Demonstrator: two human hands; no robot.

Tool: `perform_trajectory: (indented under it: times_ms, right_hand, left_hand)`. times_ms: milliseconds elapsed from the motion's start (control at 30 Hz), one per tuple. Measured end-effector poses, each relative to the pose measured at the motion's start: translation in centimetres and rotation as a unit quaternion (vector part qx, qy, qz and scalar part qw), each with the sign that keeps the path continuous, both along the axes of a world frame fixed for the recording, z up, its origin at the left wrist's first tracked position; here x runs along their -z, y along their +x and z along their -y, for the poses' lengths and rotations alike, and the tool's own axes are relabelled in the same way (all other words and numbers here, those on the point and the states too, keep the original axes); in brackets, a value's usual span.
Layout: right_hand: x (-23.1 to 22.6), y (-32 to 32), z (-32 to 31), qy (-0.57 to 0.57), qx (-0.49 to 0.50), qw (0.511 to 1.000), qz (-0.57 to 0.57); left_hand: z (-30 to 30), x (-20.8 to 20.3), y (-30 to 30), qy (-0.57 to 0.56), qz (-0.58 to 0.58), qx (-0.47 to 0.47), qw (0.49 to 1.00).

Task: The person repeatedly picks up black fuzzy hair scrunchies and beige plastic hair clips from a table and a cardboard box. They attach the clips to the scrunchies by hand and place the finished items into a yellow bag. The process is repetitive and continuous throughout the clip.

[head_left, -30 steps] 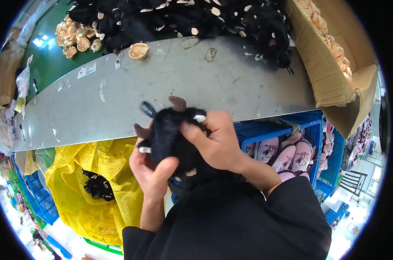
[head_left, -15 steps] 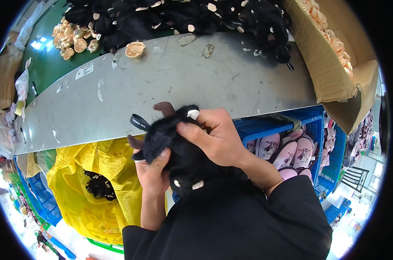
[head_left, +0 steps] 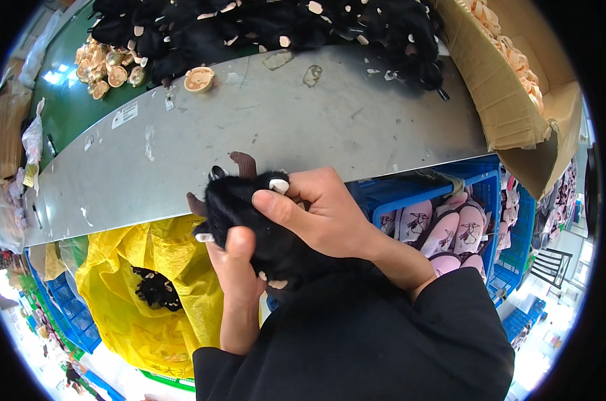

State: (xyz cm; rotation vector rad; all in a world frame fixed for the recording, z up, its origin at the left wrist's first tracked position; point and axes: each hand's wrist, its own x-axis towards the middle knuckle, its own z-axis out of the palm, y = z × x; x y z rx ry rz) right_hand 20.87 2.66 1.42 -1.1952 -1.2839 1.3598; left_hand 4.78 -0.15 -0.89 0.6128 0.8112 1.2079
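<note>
Black plush toy point(head_left: 226, 200) gripped from both sides

Plush toy, with brown horns point(head_left: 246, 164), located at the near edge of the grey worktop point(head_left: 249, 123); whether it touches the edge cannot be determined. Left hand point(head_left: 239, 267): thumb and fingers closed on the toy's lower left side. Right hand point(head_left: 320, 214): thumb on the fur, fingers curled beside a white-lined ear point(head_left: 278, 185). Yellow bag point(head_left: 116, 281) noted at lower left; pink slippers point(head_left: 470, 227) in a blue crate point(head_left: 410, 200) at right; black plush pile point(head_left: 249, 37) beyond the worktop
</note>
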Motion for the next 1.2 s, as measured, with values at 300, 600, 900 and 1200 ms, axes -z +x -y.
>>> perform_trajectory:
  times_ms: [300, 600, 900, 1200]
  right_hand:
    - [-0.7, 0.8, 0.0, -0.012, -0.024, 0.999, -0.02]
    - [-1.0, 1.0, -0.2, 0.016, -0.033, 0.999, -0.016]
    - [-1.6, 2.1, -0.2, 0.135, -0.039, 0.988, 0.062]
    - [-0.7, 1.1, 0.3, 0.133, -0.005, 0.987, 0.084]
  left_hand:
    - [0.3, -1.2, 0.4, -0.059, -0.007, 0.008, 0.998]
    - [1.4, 0.7, -0.8, -0.075, 0.11, 0.043, 0.99]
    - [2.1, 0.5, -0.4, -0.119, 0.231, 0.052, 0.964]
    - [1.3, 0.5, -2.3, -0.039, 0.016, 0.097, 0.994]
